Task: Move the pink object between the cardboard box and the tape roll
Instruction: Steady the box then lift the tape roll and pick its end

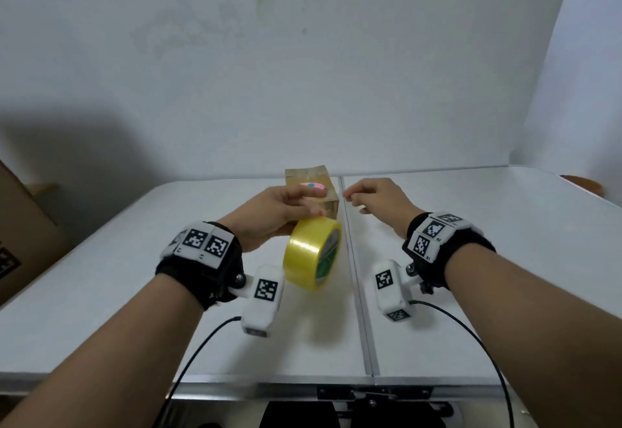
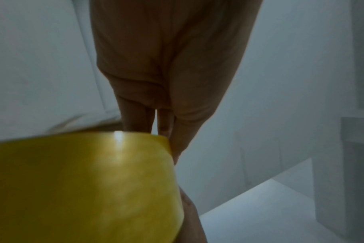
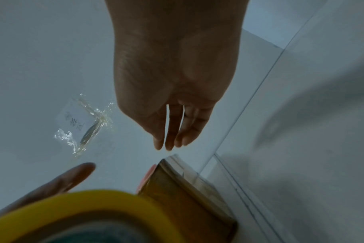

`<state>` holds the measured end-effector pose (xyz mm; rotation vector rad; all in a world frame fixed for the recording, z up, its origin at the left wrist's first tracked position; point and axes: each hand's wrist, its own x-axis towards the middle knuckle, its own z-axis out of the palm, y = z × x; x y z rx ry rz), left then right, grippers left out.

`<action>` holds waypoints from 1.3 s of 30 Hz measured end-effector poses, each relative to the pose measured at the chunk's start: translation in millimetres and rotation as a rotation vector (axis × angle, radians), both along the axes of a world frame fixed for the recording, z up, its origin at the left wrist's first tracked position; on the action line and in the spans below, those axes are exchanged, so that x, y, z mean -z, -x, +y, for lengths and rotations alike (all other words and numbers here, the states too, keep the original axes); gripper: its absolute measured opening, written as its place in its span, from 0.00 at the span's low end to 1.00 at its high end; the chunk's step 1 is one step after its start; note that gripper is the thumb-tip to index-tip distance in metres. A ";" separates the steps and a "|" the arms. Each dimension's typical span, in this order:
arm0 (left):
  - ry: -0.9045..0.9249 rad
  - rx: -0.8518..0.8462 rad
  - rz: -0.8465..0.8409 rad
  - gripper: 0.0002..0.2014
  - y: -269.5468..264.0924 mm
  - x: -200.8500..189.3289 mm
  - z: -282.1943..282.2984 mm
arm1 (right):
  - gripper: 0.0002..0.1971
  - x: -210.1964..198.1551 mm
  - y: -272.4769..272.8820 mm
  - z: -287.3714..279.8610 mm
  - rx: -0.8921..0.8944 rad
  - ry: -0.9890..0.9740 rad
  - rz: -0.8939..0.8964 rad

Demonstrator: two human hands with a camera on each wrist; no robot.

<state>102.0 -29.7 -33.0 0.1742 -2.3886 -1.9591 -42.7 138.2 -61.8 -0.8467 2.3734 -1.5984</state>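
Plainly, the white folding table point(image 1: 471, 259) carries everything: the yellow tape roll point(image 1: 311, 252) stands on edge just in front of the cardboard box point(image 1: 331, 205). My left hand point(image 1: 276, 212) reaches in at the box, pinching the pink object point(image 1: 313, 186) against its front face. My right hand point(image 1: 373, 199) hovers relaxed, holding nothing. Risk: my wrist nudging the roll, which could wheel away.

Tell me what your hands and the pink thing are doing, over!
Left hand on pink object atop cardboard box. Right hand open. Tape roll stands upright before box.
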 end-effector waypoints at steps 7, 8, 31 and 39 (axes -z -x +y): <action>-0.115 -0.068 0.088 0.18 51.8 19.7 55.3 | 0.18 4.6 5.1 40.1 -0.025 0.073 -0.089; -0.129 -0.075 0.099 0.18 57.7 21.7 60.8 | 0.19 6.6 7.5 44.8 -0.015 0.086 -0.089; -0.042 -0.104 0.011 0.20 92.8 41.2 68.4 | 0.05 9.0 9.6 37.3 0.126 -0.090 0.271; 0.107 -0.122 0.097 0.19 92.5 43.5 76.5 | 0.05 4.7 10.5 48.9 0.097 -0.083 0.244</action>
